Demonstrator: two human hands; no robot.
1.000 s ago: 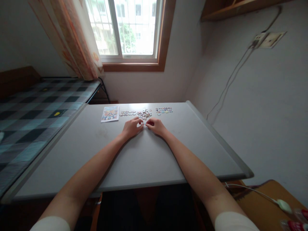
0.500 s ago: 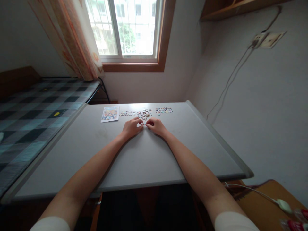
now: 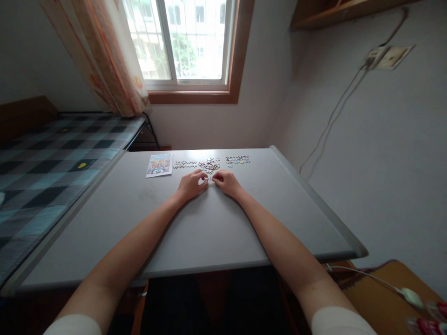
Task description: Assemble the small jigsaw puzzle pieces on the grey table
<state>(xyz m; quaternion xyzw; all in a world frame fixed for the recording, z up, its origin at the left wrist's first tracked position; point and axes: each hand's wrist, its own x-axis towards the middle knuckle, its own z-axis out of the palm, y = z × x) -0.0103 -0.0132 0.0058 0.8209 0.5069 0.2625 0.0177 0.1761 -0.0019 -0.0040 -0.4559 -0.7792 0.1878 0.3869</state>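
My left hand (image 3: 192, 184) rests on the white table with thumb and fingers pinched around the left side of a small light-blue puzzle piece (image 3: 210, 178). Close beside it, my right hand (image 3: 226, 182) pinches toward the same piece from the right. The fingertips hide much of the piece. Just beyond my hands lies a loose heap of puzzle pieces (image 3: 209, 165). Rows of puzzle pieces (image 3: 186, 164) are laid out to the left of the heap, and another group of puzzle pieces (image 3: 238, 160) lies to the right. A printed picture sheet (image 3: 159, 165) is at the far left.
The white table (image 3: 223, 232) has raised grey side edges. A bed with a checked cover (image 3: 77, 149) stands on the left, below a curtain (image 3: 101, 56). At the lower right, a wooden stool (image 3: 391, 288) carries a white plug with cable. A wall socket (image 3: 391, 57) is on the right wall.
My right fingertips have shifted very slightly to the right, and a bit more of the small light-blue piece shows. My left hand stays in place.
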